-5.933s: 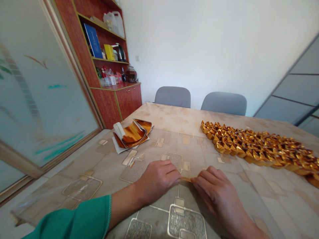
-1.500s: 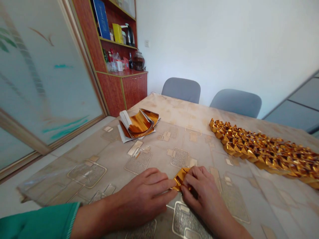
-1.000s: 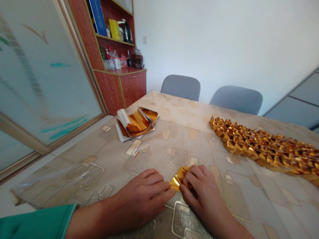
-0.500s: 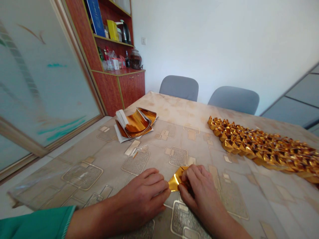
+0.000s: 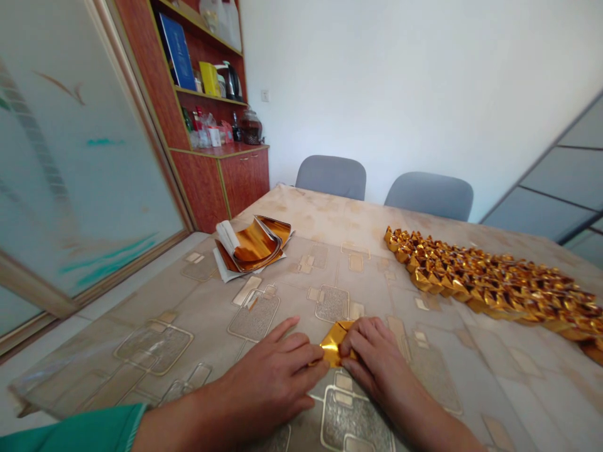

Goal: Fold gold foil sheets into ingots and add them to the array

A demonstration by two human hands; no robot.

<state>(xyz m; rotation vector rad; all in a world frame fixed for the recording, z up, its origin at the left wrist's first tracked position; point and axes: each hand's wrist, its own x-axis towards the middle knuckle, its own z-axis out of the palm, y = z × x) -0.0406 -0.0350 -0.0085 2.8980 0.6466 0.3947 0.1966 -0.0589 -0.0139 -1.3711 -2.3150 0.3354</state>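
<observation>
A small folded piece of gold foil paper point(image 5: 332, 344) lies at the front of the table between my hands. My right hand point(image 5: 377, 355) grips its right side, with thumb and fingers closed over it and hiding that part. From the left, my left hand point(image 5: 277, 376) reaches in with fingers stretched out and its index finger lifted. Its middle fingertips touch the foil paper's left end, while the thumb stays apart lower down. Further back on the left sits a curved stack of gold foil sheets point(image 5: 257, 243) with white backing.
Rows of folded gold foil pieces point(image 5: 480, 276) stretch along the right of the table. A clear patterned cover point(image 5: 198, 326) lies on the tabletop. Two grey chairs point(image 5: 332, 176) stand behind it, near a red-brown cabinet point(image 5: 245, 179). A frosted glass door point(image 5: 94, 157) is at left.
My left index finger has lifted and the left fingers have spread. My right hand keeps its hold on the foil paper. The view has tilted up slightly.
</observation>
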